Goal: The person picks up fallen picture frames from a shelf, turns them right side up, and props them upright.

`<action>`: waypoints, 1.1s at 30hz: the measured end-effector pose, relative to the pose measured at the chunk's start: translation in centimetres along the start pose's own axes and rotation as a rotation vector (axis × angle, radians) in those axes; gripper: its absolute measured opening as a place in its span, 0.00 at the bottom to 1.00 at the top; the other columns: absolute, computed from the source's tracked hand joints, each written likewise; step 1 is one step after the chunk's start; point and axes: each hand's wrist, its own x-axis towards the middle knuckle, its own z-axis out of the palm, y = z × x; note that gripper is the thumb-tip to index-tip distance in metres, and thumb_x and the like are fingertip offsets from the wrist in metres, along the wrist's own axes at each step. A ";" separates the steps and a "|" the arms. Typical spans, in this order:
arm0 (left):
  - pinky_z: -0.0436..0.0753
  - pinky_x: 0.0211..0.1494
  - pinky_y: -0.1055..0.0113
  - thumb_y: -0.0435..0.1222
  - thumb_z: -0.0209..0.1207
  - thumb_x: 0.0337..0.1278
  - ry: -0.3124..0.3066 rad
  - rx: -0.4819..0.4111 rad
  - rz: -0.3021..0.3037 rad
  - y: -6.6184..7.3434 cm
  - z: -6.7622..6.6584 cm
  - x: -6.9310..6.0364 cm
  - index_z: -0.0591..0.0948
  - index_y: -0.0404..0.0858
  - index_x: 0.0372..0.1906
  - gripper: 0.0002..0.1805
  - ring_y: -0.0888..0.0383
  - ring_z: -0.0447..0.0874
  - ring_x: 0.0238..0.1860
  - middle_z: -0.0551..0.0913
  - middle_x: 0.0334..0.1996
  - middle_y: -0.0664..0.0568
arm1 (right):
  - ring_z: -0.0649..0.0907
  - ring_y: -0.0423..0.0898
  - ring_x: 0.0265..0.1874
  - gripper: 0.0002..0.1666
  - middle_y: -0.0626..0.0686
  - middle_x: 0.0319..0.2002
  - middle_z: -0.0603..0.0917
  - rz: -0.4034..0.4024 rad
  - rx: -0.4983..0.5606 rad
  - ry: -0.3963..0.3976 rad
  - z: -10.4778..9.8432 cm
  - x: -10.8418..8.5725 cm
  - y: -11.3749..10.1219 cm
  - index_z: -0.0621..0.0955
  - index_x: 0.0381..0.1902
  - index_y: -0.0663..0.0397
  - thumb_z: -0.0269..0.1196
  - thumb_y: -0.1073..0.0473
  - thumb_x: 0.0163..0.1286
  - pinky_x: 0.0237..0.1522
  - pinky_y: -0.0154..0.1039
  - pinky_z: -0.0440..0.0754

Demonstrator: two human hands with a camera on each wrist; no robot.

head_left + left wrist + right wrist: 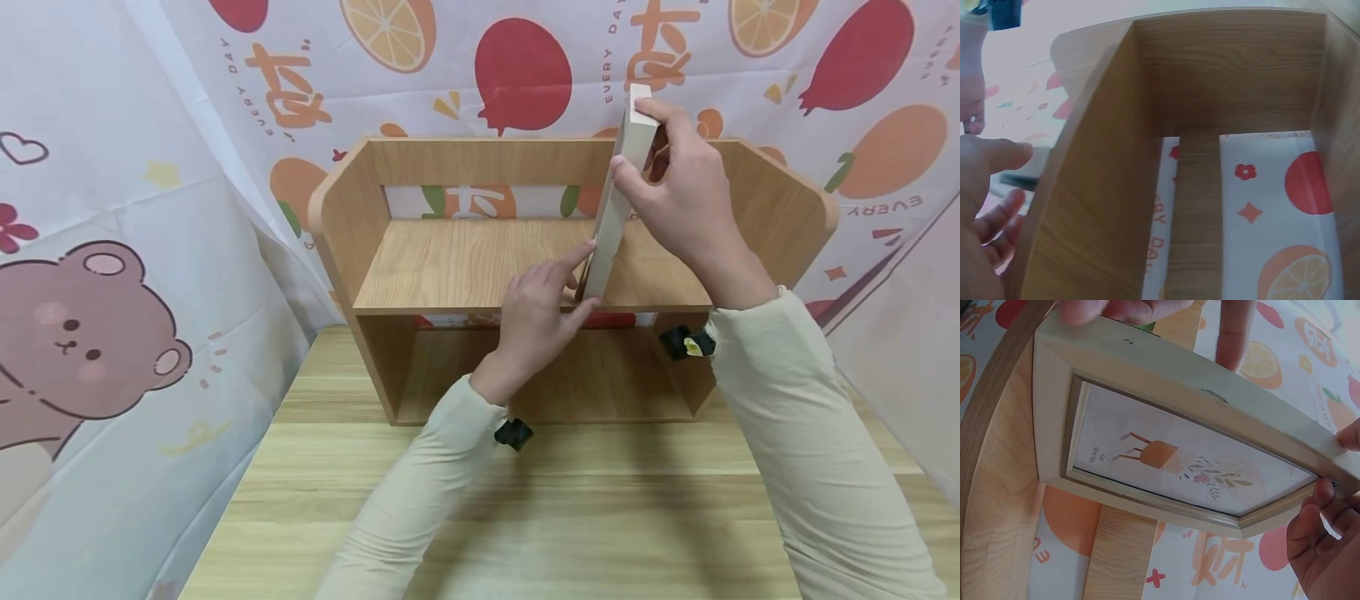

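Observation:
A pale picture frame (612, 218) stands on end, slightly tilted, on the upper shelf (465, 262) of a small wooden desk rack. Its glazed face, with a potted-plant print (1160, 454), shows in the right wrist view. My right hand (686, 192) grips the frame's top end between thumb and fingers. Low on the frame, my left hand (534, 312) pinches its edge near the shelf's front, thumb on the narrow front side and fingers on the left face. In the left wrist view, the left thumb (1007, 155) and fingers are at the frame, which is mostly hidden.
The rack's side panels (348, 225) rise at both ends, with a back rail (487, 162) behind. Below is a lower compartment (622, 375). The rack stands on a light wooden table (300, 500), before a fruit-print cloth (442, 75). A bear-print cloth (97, 333) hangs at left.

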 end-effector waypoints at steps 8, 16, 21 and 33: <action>0.82 0.37 0.65 0.37 0.60 0.63 -0.173 -0.216 -0.154 -0.4 -1.5 1.1 0.73 0.45 0.64 0.24 0.57 0.86 0.39 0.86 0.40 0.49 | 0.73 0.45 0.34 0.32 0.55 0.40 0.75 0.004 0.003 -0.012 0.0 0.1 0.0 0.66 0.69 0.52 0.56 0.53 0.68 0.33 0.26 0.68; 0.78 0.29 0.67 0.37 0.58 0.65 -0.229 -0.225 -0.223 -0.4 -1.7 1.4 0.74 0.49 0.64 0.23 0.59 0.87 0.40 0.88 0.42 0.51 | 0.72 0.42 0.34 0.32 0.54 0.40 0.74 0.021 0.013 -0.022 -0.1 0.0 -0.2 0.66 0.69 0.52 0.56 0.54 0.68 0.33 0.27 0.68; 0.74 0.25 0.70 0.36 0.58 0.64 -0.205 -0.222 -0.223 -0.5 -1.6 1.4 0.73 0.50 0.64 0.24 0.61 0.87 0.37 0.88 0.40 0.53 | 0.71 0.41 0.33 0.31 0.51 0.38 0.73 0.026 0.021 -0.022 -0.1 0.0 -0.3 0.67 0.68 0.51 0.56 0.54 0.68 0.32 0.27 0.68; 0.68 0.20 0.73 0.31 0.57 0.61 -0.128 -0.094 -0.145 -0.9 -2.1 1.1 0.77 0.50 0.61 0.23 0.62 0.86 0.34 0.88 0.39 0.54 | 0.72 0.46 0.35 0.32 0.57 0.42 0.75 0.007 0.014 -0.045 0.4 0.2 -0.6 0.65 0.69 0.51 0.55 0.54 0.68 0.34 0.28 0.68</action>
